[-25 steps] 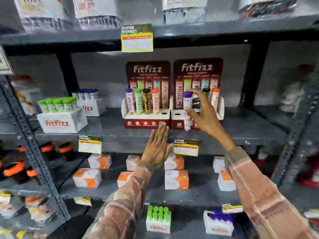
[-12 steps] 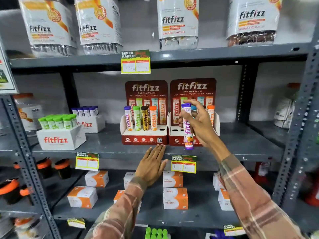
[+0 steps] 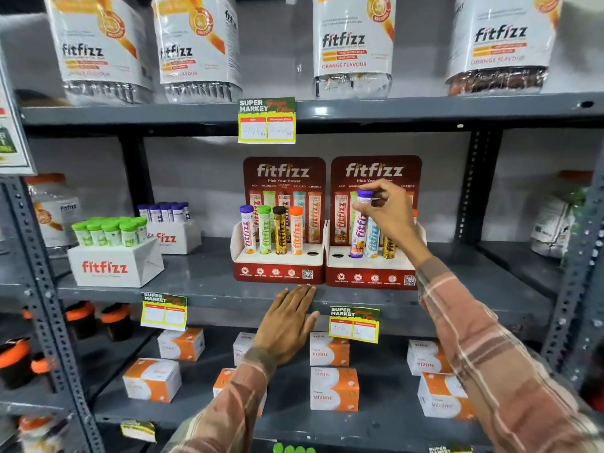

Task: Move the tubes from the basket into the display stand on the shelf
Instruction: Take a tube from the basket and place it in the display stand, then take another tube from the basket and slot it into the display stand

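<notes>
Two red fitfizz display stands sit side by side on the middle shelf. The left stand (image 3: 277, 273) holds several upright tubes and has one empty hole at its right end. At the right stand (image 3: 369, 277), my right hand (image 3: 390, 217) pinches the purple cap of a purple-capped tube (image 3: 359, 230), whose foot rests at the stand's second hole. A light blue tube (image 3: 372, 238) and a gold tube (image 3: 389, 248) stand just right of it, and the leftmost hole is empty. My left hand (image 3: 287, 325) lies flat, fingers apart, on the shelf's front edge. The basket is out of view.
Two white fitfizz boxes, one of green-capped tubes (image 3: 111, 233) and one of purple-capped tubes (image 3: 166, 212), stand at the left of the same shelf (image 3: 202, 286). Large jars (image 3: 353, 44) fill the shelf above. Orange-and-white boxes (image 3: 333, 389) lie on the shelf below. Price tags (image 3: 354, 325) hang on the shelf edges.
My right hand has raised the purple-capped tube from in front of the stand and set its foot down at the stand's holes. The view has tilted up. My left hand stays on the shelf edge.
</notes>
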